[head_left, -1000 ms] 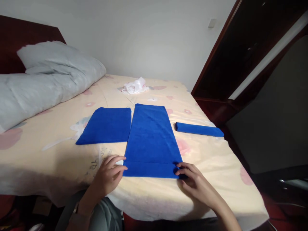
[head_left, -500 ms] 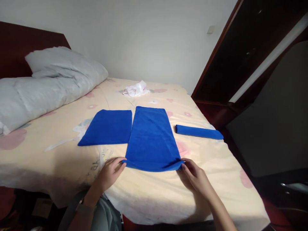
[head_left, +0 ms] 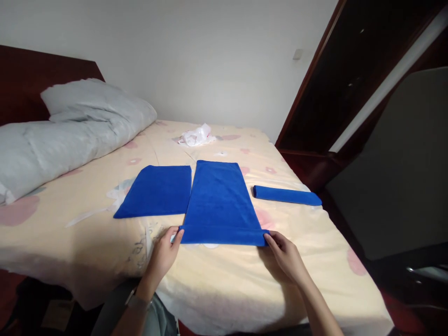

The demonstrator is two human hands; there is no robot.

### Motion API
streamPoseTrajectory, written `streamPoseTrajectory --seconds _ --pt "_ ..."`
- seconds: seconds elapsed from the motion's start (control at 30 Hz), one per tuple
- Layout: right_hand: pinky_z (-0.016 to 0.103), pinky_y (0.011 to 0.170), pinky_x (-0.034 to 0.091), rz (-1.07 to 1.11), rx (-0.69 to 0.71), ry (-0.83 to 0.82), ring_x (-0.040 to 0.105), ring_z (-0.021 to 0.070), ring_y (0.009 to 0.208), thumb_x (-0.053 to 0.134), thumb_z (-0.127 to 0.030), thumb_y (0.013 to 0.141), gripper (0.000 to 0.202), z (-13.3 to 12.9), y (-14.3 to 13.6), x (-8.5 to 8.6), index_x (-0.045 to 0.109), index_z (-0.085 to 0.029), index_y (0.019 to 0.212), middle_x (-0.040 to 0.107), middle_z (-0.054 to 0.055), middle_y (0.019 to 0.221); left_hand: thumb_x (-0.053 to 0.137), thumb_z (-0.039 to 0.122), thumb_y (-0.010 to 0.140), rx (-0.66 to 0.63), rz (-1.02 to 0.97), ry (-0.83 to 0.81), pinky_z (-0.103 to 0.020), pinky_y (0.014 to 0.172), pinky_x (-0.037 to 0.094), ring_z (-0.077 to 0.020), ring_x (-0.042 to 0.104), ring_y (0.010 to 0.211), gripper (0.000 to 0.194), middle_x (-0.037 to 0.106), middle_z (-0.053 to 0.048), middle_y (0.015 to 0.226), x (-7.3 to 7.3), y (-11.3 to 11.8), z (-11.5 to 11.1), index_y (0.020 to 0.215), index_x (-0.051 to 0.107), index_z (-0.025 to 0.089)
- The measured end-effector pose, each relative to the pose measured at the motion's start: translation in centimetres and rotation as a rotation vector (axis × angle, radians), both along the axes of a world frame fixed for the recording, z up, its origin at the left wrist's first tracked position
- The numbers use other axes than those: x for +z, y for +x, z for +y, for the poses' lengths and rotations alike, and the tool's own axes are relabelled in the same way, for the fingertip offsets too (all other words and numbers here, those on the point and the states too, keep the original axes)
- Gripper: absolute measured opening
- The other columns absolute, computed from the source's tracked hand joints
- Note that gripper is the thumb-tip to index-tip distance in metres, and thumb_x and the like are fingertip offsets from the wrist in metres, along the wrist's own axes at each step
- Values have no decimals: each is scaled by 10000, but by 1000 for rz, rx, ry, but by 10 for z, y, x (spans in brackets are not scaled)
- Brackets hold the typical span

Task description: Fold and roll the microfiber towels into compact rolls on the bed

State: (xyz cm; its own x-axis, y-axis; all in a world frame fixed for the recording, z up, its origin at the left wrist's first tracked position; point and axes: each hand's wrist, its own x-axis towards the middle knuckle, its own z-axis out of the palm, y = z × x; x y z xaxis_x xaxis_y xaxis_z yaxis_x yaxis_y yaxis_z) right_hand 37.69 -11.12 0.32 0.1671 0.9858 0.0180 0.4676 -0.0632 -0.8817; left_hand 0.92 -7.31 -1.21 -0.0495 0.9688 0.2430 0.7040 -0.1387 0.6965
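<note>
L hand (head_left: 167, 247) pinched on ctr blue cloth (head_left: 222, 198), folded near edge, L end | R hand (head_left: 285, 252) same, R end | wht bag (head_left: 197, 136) crumpled on bed (head_left: 217, 284), contents unclear

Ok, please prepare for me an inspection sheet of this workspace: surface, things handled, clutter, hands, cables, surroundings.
Surface: bed, patterned, lightly creased.
Things: middle cloth, blue, near edge folded over; left cloth, blue, lying flat; blue roll, to the right.
Clutter: white bag, crumpled, towards the wall; quilt, bunched at left.
Hands: left hand and right hand each grip one end of the fold.
Cables: nothing clearly seen; lower right too dark to tell.
Surroundings: pale wall; dark headboard at left.
</note>
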Motion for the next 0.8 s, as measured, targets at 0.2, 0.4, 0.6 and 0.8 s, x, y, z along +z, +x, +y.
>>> streamPoseTrajectory --seconds 0.2,0.4,0.6,0.8 --pt "303 665 468 -124 0 -152 686 262 790 529 -580 860 396 -10 8 -10 684 -216 878 741 52 821 519 458 899 13 190 -62 -244 604 433 -176 665 664 276 704 6 726 3 -4 -13 786 641 239" --pt "336 665 470 -376 -94 -149 693 278 802 477 -594 887 406 -11 7 -8 690 -255 819 749 54 857 444 436 954 -15 416 47 -279 642 404 -197 647 683 326 679 -22 713 2 4 -15 760 605 229" --pt "358 707 506 -410 -106 -116 700 294 877 508 -593 872 400 -11 1 -8 660 -264 1042 750 60 917 512 484 911 17 454 122 -343 741 452 -249 651 766 324 681 -62 751 -3 9 -18 757 599 212" --pt "361 751 526 -271 -112 -169 719 286 898 501 -585 883 413 -9 4 -15 621 -272 1123 763 55 931 491 460 919 -22 88 -24 -316 792 521 -225 687 936 261 719 -59 971 -4 4 -18 956 616 234"
